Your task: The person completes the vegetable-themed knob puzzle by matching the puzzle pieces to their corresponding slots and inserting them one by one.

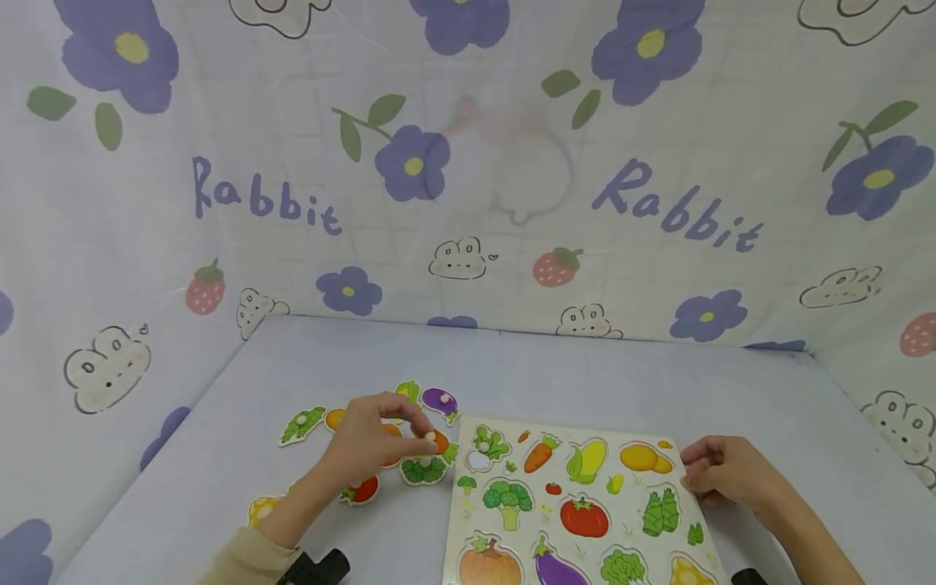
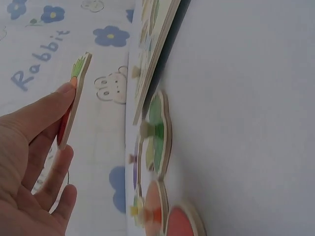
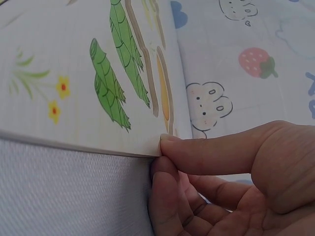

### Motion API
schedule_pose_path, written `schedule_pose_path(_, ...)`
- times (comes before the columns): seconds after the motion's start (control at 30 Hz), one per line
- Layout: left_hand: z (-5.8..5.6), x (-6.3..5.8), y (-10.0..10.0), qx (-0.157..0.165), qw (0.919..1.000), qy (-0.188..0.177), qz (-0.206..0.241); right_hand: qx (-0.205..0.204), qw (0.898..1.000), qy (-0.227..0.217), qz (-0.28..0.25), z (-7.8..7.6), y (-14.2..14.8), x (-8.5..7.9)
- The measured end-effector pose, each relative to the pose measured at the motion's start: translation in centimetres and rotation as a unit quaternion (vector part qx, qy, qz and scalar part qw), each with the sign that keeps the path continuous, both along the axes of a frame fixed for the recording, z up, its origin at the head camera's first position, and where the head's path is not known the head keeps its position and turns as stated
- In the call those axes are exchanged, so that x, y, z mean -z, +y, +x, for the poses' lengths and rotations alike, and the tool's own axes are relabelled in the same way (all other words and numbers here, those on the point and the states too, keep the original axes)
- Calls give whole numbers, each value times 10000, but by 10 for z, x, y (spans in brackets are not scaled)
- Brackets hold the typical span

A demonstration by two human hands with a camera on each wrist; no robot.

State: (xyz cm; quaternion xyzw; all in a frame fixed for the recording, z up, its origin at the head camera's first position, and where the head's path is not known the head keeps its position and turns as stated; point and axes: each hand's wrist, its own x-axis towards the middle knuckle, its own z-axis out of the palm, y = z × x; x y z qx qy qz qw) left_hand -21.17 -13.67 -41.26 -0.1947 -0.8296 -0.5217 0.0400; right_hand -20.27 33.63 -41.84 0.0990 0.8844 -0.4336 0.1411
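My left hand (image 1: 369, 439) pinches a carrot puzzle piece (image 1: 443, 443) between thumb and fingers, raised above the loose pieces just left of the wooden puzzle board (image 1: 621, 490). In the left wrist view the carrot piece (image 2: 73, 105) is edge-on, its green top upward. My right hand (image 1: 734, 475) grips the board's right edge; in the right wrist view the thumb lies on top at the corner of the board (image 3: 64, 132), with fingers curled beneath. Vegetable pictures cover the board, including a carrot (image 1: 541, 455). A radish-like piece with a knob (image 1: 486, 447) sits at its upper left.
Around and behind my left hand lie knobbed pieces: an eggplant (image 1: 439, 401), a broccoli (image 1: 424, 471), a tomato (image 1: 363, 491), a green piece (image 1: 302, 426) and a yellow one (image 1: 262, 510). My left hand and forearm hide some. A patterned curtain (image 1: 504, 309) stands behind the white table (image 1: 585, 374).
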Motion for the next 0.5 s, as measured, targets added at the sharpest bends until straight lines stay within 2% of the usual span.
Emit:
schedule_pose_path(0.2,-6,0,23,333,9992,177,-127,-24,10000,-29,-37,0,2,-2)
schedule_pose_path(0.5,-6,0,46,360,9989,161,-261,-28,10000,-34,-45,-2,3,-4)
